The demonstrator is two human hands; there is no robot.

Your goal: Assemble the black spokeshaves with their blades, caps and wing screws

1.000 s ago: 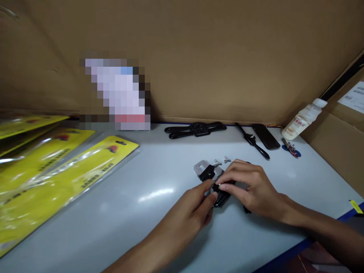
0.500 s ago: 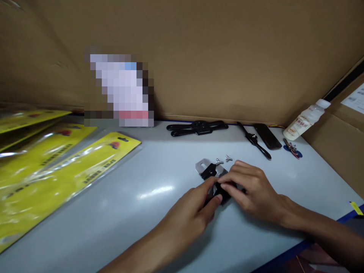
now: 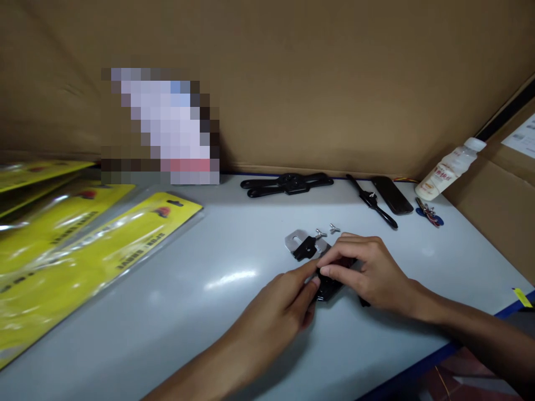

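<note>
A black spokeshave body (image 3: 329, 289) is held just above or on the table, its middle partly covered by fingers. My left hand (image 3: 290, 298) is closed around its left side, thumb and forefinger near the centre. Over the same spot my right hand (image 3: 378, 273) makes a pinch with thumb and forefinger; whatever is between those fingertips is hidden. A bit of black handle shows below the right palm. Just beyond the hands lie silvery blades (image 3: 293, 240), a black cap plate (image 3: 306, 249) and two small wing screws (image 3: 334, 228).
Black spokeshaves (image 3: 288, 184) lie at the back, with another one (image 3: 371, 201) beside a dark phone (image 3: 392, 195). A bottle (image 3: 449, 170) leans near keys (image 3: 428, 213) at the right. Yellow blister packs (image 3: 142, 245) cover the left side. Cardboard walls (image 3: 301, 83) enclose the table (image 3: 167, 323).
Both hands stay at the spokeshave body, which has turned slightly. My left thumb has drawn back a little toward the left. The whole view has shifted slightly.
</note>
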